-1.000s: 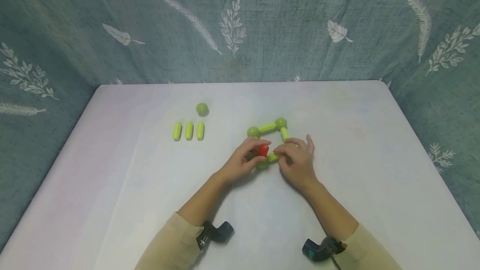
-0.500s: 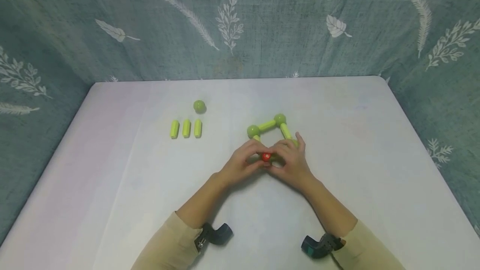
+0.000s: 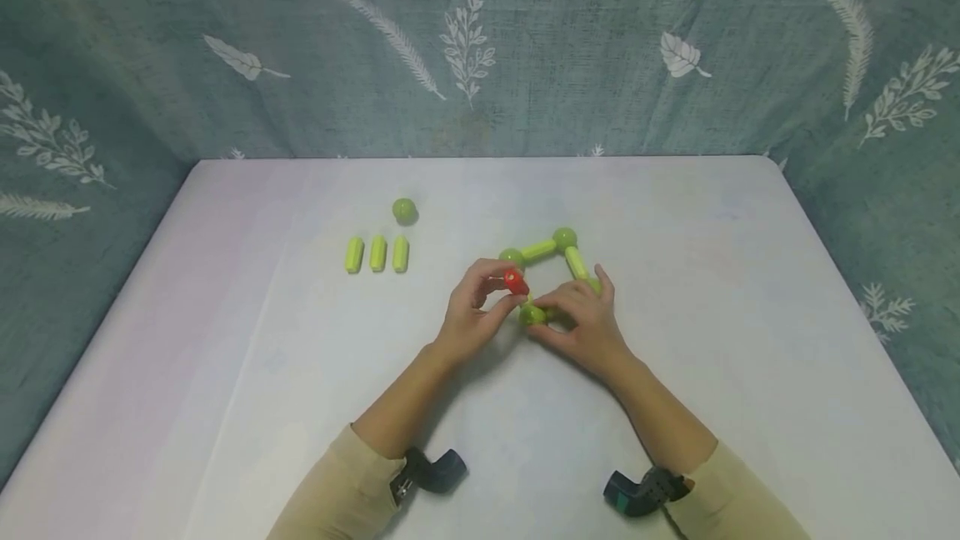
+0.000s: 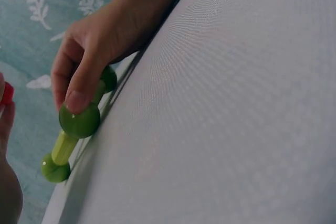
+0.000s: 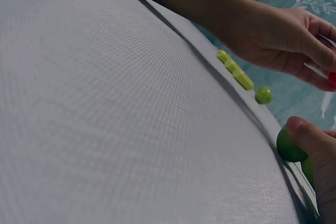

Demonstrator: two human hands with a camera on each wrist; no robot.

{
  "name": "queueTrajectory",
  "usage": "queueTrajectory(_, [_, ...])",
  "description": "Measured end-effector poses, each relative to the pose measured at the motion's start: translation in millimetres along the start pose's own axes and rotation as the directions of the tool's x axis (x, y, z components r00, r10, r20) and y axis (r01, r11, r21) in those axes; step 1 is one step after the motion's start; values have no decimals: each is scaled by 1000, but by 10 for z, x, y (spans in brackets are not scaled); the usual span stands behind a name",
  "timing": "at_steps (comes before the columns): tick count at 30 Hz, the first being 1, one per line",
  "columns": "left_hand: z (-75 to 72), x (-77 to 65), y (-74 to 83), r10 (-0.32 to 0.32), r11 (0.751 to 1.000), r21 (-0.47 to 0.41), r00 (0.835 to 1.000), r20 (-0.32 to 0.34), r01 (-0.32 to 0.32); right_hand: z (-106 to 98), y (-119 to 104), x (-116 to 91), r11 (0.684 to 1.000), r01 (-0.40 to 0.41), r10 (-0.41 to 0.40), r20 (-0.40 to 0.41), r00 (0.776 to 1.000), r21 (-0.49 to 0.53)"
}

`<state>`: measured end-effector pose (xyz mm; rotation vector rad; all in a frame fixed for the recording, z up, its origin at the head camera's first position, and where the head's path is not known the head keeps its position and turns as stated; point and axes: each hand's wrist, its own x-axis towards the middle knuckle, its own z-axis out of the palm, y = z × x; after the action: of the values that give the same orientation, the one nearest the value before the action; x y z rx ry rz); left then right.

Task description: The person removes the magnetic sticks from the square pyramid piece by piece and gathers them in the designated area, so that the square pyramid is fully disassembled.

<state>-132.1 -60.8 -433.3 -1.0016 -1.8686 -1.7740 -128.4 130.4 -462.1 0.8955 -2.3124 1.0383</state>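
Between thumb and fingers, my left hand [image 3: 471,311] pinches a short red rod-like piece [image 3: 515,281], raised beside the left side of a four-cornered frame of green balls and light green rods [image 3: 538,251]. My right hand [image 3: 583,317] grips the frame's near-left green ball [image 3: 532,315], its thumb and fingers at either side of it. In the left wrist view, the right thumb lies on that green ball [image 4: 81,121], with a light green rod [image 4: 64,148] running to another ball [image 4: 55,169]. The right hand covers most of the frame's near side.
Three loose light green rods [image 3: 378,254] lie in a row on the white table [image 3: 300,357], left of the frame. A single green ball [image 3: 404,211] sits just behind them. A leaf-patterned teal cloth [image 3: 555,48] hangs behind the table.
Half a second ago both hands met around the red piece above the near-left ball. Since then my left hand has drawn it away, up and left, uncovering the ball.
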Motion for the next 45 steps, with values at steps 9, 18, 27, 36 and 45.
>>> queueTrajectory(9, [-22,58,-9,-86,995,-52,995,-42,84,-46,8,8,1000,16,-16,-10,1000,-12])
queueTrajectory(18, [-163,88,19,-286,956,76,958,11,284,-82,39,-23,999,0,1,11,1000,-35])
queueTrajectory(27, [-748,44,100,-450,863,313,885,119,397,18,4,-132,1000,-13,13,-20,1000,2])
queueTrajectory(36, [-1311,-3,89,-484,824,413,861,155,389,23,20,-92,1000,15,-15,-32,999,-6])
queueTrajectory(45, [-1896,-231,6,-632,674,527,774,48,518,24,-2,-31,1000,1,-1,-24,1000,-10])
